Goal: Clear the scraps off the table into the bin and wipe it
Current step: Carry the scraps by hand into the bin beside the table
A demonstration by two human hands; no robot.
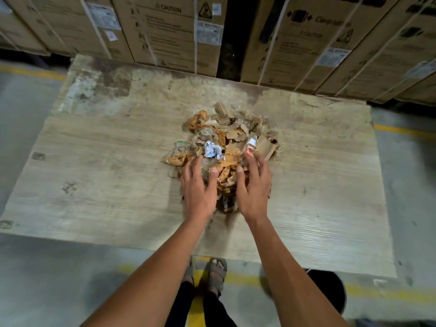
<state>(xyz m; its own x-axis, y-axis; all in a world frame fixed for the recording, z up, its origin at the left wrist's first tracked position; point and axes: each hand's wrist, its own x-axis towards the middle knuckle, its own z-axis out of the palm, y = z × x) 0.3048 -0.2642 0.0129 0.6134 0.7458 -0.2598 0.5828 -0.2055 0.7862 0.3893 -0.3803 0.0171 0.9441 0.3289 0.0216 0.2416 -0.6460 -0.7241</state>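
Observation:
A heap of scraps (224,135), torn cardboard, brown crumpled paper, clear plastic and a crumpled white wrapper (212,149), lies in the middle of the worn wooden table (94,161). My left hand (197,185) rests palm down on the near left side of the heap, fingers spread. On the heap's near right side is my right hand (254,185), also palm down with fingers apart. A strip of scraps shows between the two hands. Neither hand grips anything. A dark round object (328,293), possibly the bin, sits on the floor under the table's near right edge.
Strapped cardboard boxes (165,27) stand stacked right behind the table's far edge. Grey concrete floor with yellow lines (30,72) surrounds the table. My sandalled feet (214,274) are at the near edge.

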